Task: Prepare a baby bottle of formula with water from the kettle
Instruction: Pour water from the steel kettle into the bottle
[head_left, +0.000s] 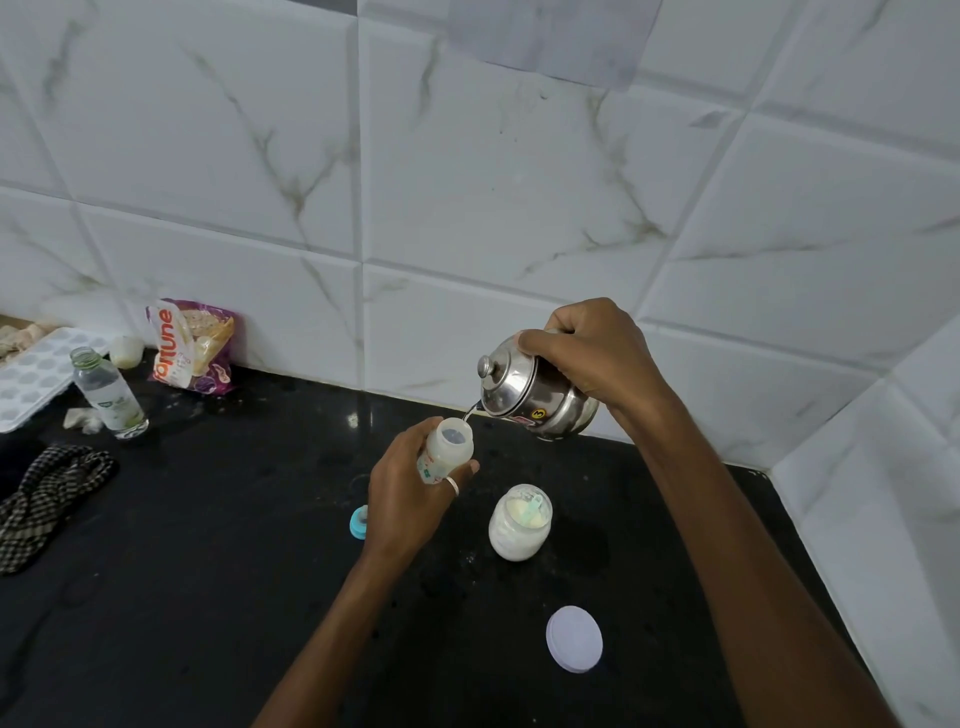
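Observation:
My left hand (402, 499) grips an open translucent baby bottle (450, 447) above the black counter, its mouth tilted toward the kettle. My right hand (587, 353) holds a small steel kettle (530, 392) with a knobbed lid, tipped to the left. A thin stream of water runs from its spout into the bottle's mouth. An open jar of white formula powder (519, 522) with a pale green scoop inside stands just right of my left hand. Its white lid (574, 638) lies flat nearer to me. The bottle's blue teat ring (358, 522) lies on the counter, partly hidden by my left hand.
At the far left stand an uncapped clear bottle (109, 392), a purple food packet (192, 345) against the tiled wall and a white ice tray (31, 376). A checked cloth (47, 491) lies at the left edge. Tiled walls close the counter at the back and right.

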